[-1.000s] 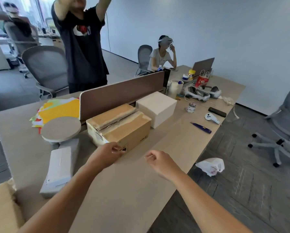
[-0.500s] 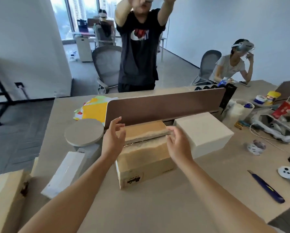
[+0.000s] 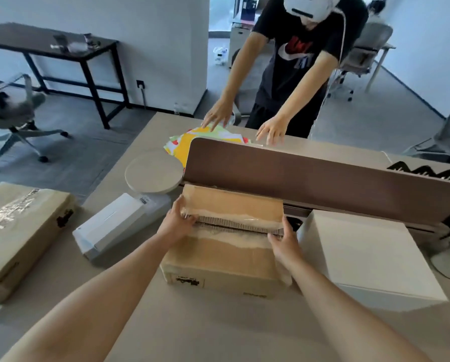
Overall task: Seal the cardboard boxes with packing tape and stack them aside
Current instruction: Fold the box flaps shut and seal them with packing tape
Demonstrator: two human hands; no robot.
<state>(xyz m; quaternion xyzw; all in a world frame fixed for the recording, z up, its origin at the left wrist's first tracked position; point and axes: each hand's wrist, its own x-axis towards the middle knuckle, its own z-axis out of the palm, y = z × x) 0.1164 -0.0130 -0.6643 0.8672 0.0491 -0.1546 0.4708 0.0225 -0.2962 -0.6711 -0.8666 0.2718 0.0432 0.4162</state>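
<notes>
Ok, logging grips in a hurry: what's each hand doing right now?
Left hand: grips the left end of the far flap of the cardboard box.
Right hand: grips that flap's right end.

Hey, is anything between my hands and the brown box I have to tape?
Nothing visible. The left hand and right hand are on the cardboard box, each gripping an end of its raised far flap. The white box stands beside it, on the right.

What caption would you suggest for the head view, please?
Left hand and right hand hold the far flap of the brown cardboard box on the beige desk.
</notes>
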